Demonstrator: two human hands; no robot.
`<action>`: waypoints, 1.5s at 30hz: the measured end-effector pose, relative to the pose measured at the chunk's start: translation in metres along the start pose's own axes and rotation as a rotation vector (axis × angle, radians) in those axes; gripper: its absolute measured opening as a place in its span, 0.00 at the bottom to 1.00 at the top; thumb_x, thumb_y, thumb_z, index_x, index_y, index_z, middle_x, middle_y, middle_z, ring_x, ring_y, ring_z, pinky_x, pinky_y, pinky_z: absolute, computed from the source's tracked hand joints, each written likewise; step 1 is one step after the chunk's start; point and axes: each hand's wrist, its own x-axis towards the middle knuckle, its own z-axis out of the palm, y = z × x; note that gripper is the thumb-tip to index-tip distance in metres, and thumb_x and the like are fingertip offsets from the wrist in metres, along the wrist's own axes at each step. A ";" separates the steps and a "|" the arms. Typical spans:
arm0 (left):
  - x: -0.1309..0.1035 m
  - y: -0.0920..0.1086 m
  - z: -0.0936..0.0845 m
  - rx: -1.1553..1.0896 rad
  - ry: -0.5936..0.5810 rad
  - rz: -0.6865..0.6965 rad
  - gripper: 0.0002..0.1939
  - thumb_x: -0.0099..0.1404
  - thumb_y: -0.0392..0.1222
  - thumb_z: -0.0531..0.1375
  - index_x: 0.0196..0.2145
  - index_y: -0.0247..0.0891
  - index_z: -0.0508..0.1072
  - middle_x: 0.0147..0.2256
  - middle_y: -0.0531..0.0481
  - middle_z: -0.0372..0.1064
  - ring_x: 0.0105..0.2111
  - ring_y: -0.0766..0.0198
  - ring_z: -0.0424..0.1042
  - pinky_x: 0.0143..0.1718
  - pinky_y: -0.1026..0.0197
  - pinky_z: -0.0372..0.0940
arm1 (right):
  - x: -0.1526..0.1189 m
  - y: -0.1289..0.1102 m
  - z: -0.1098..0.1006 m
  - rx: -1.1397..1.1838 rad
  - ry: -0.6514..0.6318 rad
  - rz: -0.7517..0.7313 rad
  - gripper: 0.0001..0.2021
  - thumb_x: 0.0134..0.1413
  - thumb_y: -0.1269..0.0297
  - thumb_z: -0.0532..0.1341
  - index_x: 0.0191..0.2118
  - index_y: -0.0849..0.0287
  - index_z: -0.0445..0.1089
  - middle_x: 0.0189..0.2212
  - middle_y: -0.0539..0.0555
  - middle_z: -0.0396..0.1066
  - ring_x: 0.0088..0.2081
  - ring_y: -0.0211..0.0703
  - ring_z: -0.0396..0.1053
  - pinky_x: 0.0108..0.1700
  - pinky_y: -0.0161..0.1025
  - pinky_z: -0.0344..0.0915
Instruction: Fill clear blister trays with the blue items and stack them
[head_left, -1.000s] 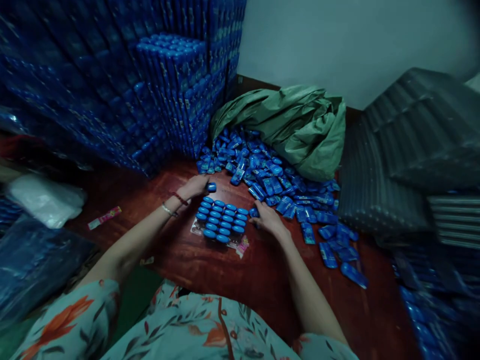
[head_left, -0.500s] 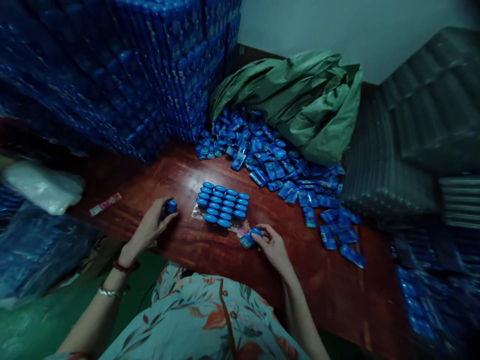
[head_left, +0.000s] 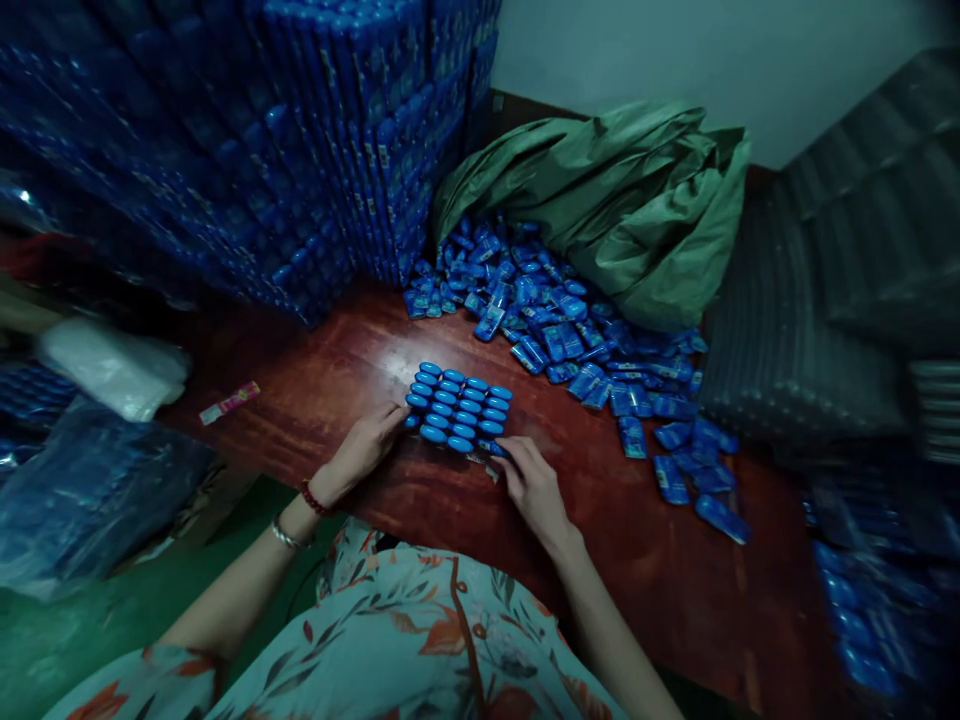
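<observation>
A block of small blue plastic packs (head_left: 454, 408) stands on edge in rows on the table in front of me, rounded ends up. My left hand (head_left: 367, 447) is closed at the block's near left corner, its fingertips pinching a blue pack (head_left: 412, 422) there. At the near right corner, my right hand (head_left: 531, 485) grips another blue pack (head_left: 491, 447) between thumb and fingers, against the end of a row. What lies beneath the block is mostly hidden. Farther back, a loose heap of the same blue packs (head_left: 559, 330) spreads across the table.
A green sack (head_left: 622, 210) lies behind the heap. Tall stacks of wrapped blue packs (head_left: 322, 150) rise at the back left, and dark clear-plastic trays (head_left: 802, 330) at the right. A pink strip (head_left: 229, 403) and a white plastic bag (head_left: 116, 368) lie left on the wooden table (head_left: 315, 385).
Both hands have moved in to the block, the left rightward and the right slightly up, bringing their packs to its near corners. The whole view has shifted a little.
</observation>
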 end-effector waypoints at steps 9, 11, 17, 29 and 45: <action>0.004 0.013 -0.004 0.210 -0.159 0.007 0.15 0.66 0.30 0.44 0.46 0.35 0.65 0.41 0.42 0.66 0.39 0.60 0.67 0.42 0.58 0.65 | 0.043 -0.042 -0.013 -0.651 -0.531 -0.116 0.15 0.57 0.77 0.50 0.46 0.58 0.66 0.40 0.57 0.67 0.37 0.43 0.69 0.32 0.35 0.65; -0.004 0.007 0.005 0.227 -0.075 0.018 0.18 0.67 0.31 0.43 0.51 0.35 0.62 0.41 0.41 0.67 0.39 0.60 0.67 0.41 0.58 0.66 | 0.047 -0.042 -0.013 -0.653 -0.541 -0.105 0.15 0.57 0.77 0.50 0.47 0.57 0.66 0.41 0.56 0.67 0.37 0.42 0.69 0.32 0.34 0.65; -0.012 0.001 0.023 0.387 0.164 0.043 0.23 0.67 0.37 0.50 0.59 0.43 0.58 0.57 0.39 0.58 0.56 0.50 0.59 0.53 0.48 0.53 | 0.022 -0.022 0.010 -0.648 -0.270 -0.095 0.20 0.58 0.76 0.51 0.55 0.57 0.63 0.43 0.59 0.68 0.39 0.44 0.68 0.38 0.38 0.67; 0.089 -0.002 -0.008 0.024 0.155 -0.031 0.19 0.69 0.41 0.45 0.54 0.38 0.64 0.53 0.42 0.64 0.54 0.58 0.61 0.55 0.53 0.55 | 0.098 0.044 -0.026 -0.478 0.251 0.188 0.17 0.63 0.63 0.47 0.53 0.58 0.66 0.41 0.59 0.67 0.44 0.47 0.63 0.46 0.43 0.63; 0.226 -0.017 0.023 -0.023 -0.218 -0.204 0.12 0.56 0.41 0.59 0.37 0.32 0.69 0.32 0.48 0.71 0.32 0.62 0.68 0.33 0.64 0.62 | 0.044 0.049 -0.007 -0.436 0.025 0.312 0.15 0.62 0.60 0.49 0.49 0.57 0.67 0.40 0.57 0.66 0.41 0.45 0.67 0.41 0.39 0.64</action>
